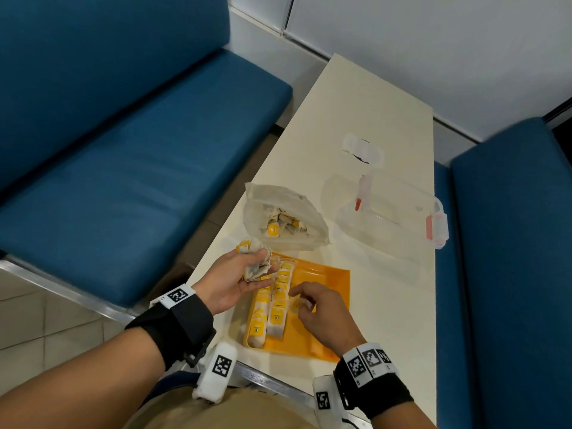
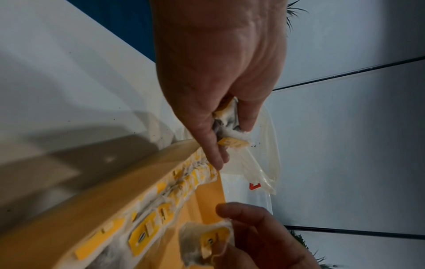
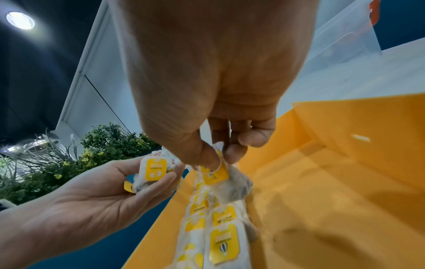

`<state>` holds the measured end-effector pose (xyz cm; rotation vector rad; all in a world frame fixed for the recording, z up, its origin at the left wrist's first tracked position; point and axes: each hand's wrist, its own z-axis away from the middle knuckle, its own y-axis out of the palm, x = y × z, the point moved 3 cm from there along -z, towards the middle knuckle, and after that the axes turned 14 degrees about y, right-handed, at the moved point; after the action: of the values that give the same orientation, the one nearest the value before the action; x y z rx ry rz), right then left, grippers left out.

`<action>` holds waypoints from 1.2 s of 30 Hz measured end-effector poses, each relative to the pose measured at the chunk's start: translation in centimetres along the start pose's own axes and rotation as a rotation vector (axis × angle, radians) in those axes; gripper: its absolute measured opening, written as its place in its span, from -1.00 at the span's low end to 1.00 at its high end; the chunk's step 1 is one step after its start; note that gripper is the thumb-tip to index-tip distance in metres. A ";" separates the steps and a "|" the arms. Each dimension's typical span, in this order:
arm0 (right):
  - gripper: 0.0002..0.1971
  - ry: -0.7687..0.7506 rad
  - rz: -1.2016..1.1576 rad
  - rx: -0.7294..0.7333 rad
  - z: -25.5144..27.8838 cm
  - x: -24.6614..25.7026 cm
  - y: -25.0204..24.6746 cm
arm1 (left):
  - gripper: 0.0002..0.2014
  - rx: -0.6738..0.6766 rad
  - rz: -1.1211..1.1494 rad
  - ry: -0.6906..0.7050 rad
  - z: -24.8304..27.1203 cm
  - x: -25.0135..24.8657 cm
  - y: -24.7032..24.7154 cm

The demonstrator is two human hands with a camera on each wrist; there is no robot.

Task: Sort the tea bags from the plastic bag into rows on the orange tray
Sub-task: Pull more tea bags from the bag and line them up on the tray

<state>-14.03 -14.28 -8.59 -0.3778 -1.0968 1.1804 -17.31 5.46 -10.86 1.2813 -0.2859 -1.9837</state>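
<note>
The left hand is held palm up over the near left corner of the orange tray, its fingers curled round a small bunch of tea bags. The right hand hangs just over the middle of the tray and pinches a single tea bag between thumb and fingertips; the bag dangles above the rows, beside their right edge. Two rows of tea bags with yellow tags already lie along the left side of the tray, running from near to far, while the right part of the tray is bare. The plastic bag sits just beyond the tray's far edge, mouth open, with more tea bags inside. To its right on the cream table stands a clear plastic box with red clips. Blue benches flank the table on both sides.
</note>
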 end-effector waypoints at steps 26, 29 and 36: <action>-0.83 0.175 -0.126 0.258 0.8 -2.3 3.0 | -0.62 0.023 -0.024 0.014 0.9 0.7 0.5; -0.87 0.191 -0.095 0.268 0.5 -2.2 3.8 | -0.65 0.039 -0.035 0.021 1.0 0.8 0.6; -0.76 0.174 -0.049 0.165 -0.3 -2.2 5.3 | -0.66 0.045 -0.035 0.023 1.1 0.9 0.6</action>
<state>-16.62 -14.06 -13.76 -0.3179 -0.8474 1.1626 -18.18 4.22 -10.59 1.3451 -0.3006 -2.0008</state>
